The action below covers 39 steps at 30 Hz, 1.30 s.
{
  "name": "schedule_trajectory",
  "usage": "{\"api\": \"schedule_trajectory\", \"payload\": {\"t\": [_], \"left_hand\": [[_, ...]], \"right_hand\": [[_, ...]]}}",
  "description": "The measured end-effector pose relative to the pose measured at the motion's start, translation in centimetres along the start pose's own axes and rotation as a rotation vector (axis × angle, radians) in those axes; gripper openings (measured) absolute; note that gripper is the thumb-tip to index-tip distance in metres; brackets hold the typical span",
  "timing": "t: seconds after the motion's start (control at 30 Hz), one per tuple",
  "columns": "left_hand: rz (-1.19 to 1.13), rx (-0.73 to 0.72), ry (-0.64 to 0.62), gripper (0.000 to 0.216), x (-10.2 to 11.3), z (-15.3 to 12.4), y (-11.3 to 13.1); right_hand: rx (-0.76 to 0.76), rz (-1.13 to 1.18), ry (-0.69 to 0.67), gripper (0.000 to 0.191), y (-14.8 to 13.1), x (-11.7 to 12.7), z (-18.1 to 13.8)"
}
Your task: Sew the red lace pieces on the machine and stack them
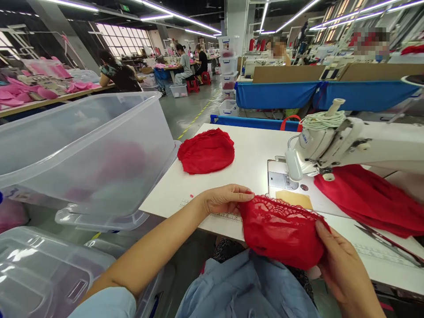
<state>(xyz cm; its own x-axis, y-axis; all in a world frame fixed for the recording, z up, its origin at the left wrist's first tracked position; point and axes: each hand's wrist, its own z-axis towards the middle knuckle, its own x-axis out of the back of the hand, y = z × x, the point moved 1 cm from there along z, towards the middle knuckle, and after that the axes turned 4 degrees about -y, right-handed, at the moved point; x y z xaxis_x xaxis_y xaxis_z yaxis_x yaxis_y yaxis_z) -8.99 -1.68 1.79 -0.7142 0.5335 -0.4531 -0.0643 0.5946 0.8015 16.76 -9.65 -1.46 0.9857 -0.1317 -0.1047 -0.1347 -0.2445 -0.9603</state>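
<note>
A red piece of fabric with a lace edge [281, 229] is stretched between my two hands, over the table's front edge. My left hand [228, 198] pinches its upper left corner. My right hand [338, 251] grips the other end, thumb on top and fingers hidden behind the cloth. Just beyond it stands a white sewing machine [351, 141], with its needle area right of the lace. Another red lace-edged piece [206, 151] lies on the table to the left. More red fabric [367, 194] is heaped under the machine's arm.
A pair of scissors [391, 243] lies at the right of the white table [255, 137]. A large clear plastic bin [139, 154] borders the table's left side, with lidded boxes [49, 269] below. Blue cloth [274, 95] hangs at the workstation ahead. Several people sit at machines farther off.
</note>
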Motion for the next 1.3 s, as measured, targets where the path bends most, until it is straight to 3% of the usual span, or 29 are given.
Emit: {"api": "schedule_trajectory", "payload": {"t": [0.07, 0.17, 0.2, 0.27, 0.33, 0.37, 0.4, 0.47, 0.57, 0.63, 0.7, 0.77, 0.83, 0.9, 1.0, 1.07, 1.13, 1.2, 1.3], "left_hand": [[-0.098, -0.001, 0.003, 0.046, -0.4, 1.2, -0.7], [-0.106, -0.031, -0.023, 0.047, -2.6, 2.8, -0.9], [-0.081, -0.027, -0.062, 0.047, -3.6, 3.3, -0.9], [0.001, 0.0, -0.186, 0.048, -5.8, 4.2, -0.7], [0.082, 0.014, -0.319, 0.049, -7.8, 4.9, -0.5], [0.1, 0.014, -0.359, 0.049, -8.5, 5.3, -0.5], [0.1, 0.013, -0.375, 0.049, -9.0, 5.6, -0.5], [0.078, 0.029, -0.356, 0.051, -9.5, 6.4, -0.7], [-0.009, 0.047, -0.31, 0.065, -9.6, 7.9, -1.2], [-0.129, -0.018, -0.305, 0.06, -9.8, 9.1, -1.5], [-0.164, -0.103, -0.322, 0.036, -10.3, 10.3, -1.7], [0.058, -0.213, -0.315, 0.014, -11.2, 11.5, -1.7], [0.5, -0.395, -0.215, 0.017, -12.4, 12.8, -1.6], [0.955, -0.597, 0.0, 0.032, -13.6, 14.3, -1.5], [1.463, -0.726, 0.3, 0.045, -14.9, 17.1, -1.1], [1.626, -0.81, 0.417, 0.047, -15.2, 18.9, -0.3], [1.7, -0.802, 0.472, 0.05, -14.9, 20.4, 0.7], [1.725, -0.667, 0.49, 0.053, -14.3, 21.2, 1.4], [1.691, -0.476, 0.512, 0.069, -13.3, 20.1, 0.9]], "right_hand": [[0.104, -0.295, 0.092, 0.048, 0.1, 1.2, 0.5], [0.415, -0.67, 0.254, 0.054, -0.2, 2.5, 0.6], [0.514, -0.717, 0.235, 0.056, -0.3, 2.7, 0.5], [0.632, -0.695, 0.003, 0.06, -0.7, 3.0, 0.1], [0.602, -0.611, -0.294, 0.054, -1.1, 3.7, -0.2], [0.564, -0.576, -0.37, 0.044, -1.4, 4.2, -0.3], [0.532, -0.564, -0.377, 0.034, -1.7, 4.9, -0.4], [0.515, -0.617, -0.239, 0.02, -2.9, 6.7, -0.5], [0.643, -0.731, -0.022, 0.017, -5.7, 9.4, -0.6], [0.718, -0.795, -0.077, 0.018, -7.7, 11.2, -0.3], [0.723, -0.911, -0.25, 0.022, -9.0, 13.3, 0.7], [0.743, -1.099, -0.389, 0.027, -9.4, 15.7, 2.5], [0.939, -1.264, -0.259, 0.033, -9.5, 17.8, 5.0], [1.057, -1.402, -0.077, 0.038, -9.3, 18.5, 7.6], [1.142, -1.611, 0.183, 0.041, -9.2, 16.7, 10.0], [1.174, -1.77, 0.288, 0.039, -8.9, 14.5, 10.4], [1.186, -1.886, 0.351, 0.038, -8.2, 12.7, 10.6], [1.184, -1.889, 0.322, 0.038, -7.4, 12.1, 11.2], [1.171, -1.735, 0.218, 0.038, -6.6, 13.6, 13.5]]}}
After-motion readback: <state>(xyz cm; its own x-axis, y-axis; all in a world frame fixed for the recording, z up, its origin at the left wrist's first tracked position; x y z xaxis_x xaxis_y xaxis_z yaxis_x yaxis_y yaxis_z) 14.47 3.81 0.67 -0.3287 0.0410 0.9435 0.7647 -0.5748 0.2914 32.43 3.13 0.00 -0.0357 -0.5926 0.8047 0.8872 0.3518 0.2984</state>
